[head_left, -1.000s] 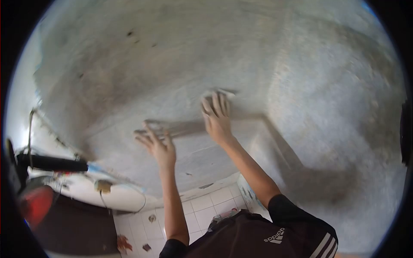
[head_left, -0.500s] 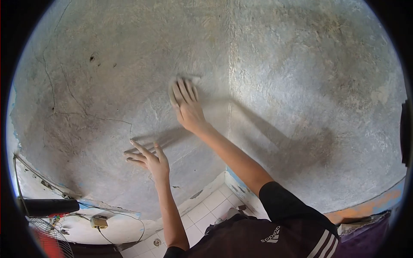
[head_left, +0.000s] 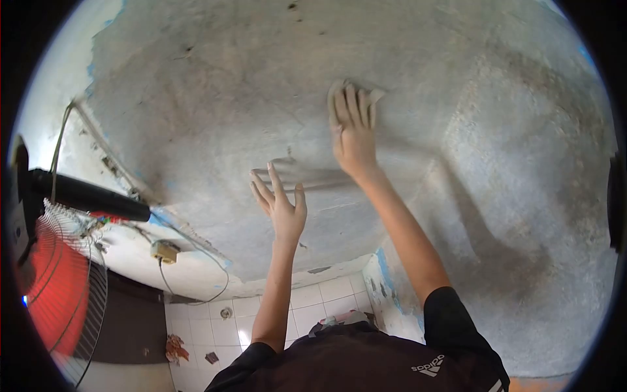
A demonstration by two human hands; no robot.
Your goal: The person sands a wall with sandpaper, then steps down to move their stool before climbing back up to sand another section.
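Observation:
My right hand (head_left: 354, 127) presses a greyish sheet (head_left: 377, 97) flat against the grey plastered wall (head_left: 215, 117), its edge showing beyond the fingertips. The sheet's material is hard to make out. Lower and to the left, my left hand (head_left: 282, 204) has its fingers spread and its fingertips at or near the wall; it holds nothing. Pale dust coats the fingers of both hands. Shadows of the hands and arms fall across the wall.
At the left are a fan with red blades (head_left: 57, 287), a black cylindrical object (head_left: 91, 195) and a socket box (head_left: 164, 251) with cables. The room's corner and a second wall (head_left: 529, 196) lie at the right. White floor tiles (head_left: 245, 320) show below.
The view has turned left, bringing more of the fan into sight. Both hands appear further right and higher in the picture. My right hand still has the sheet against the wall.

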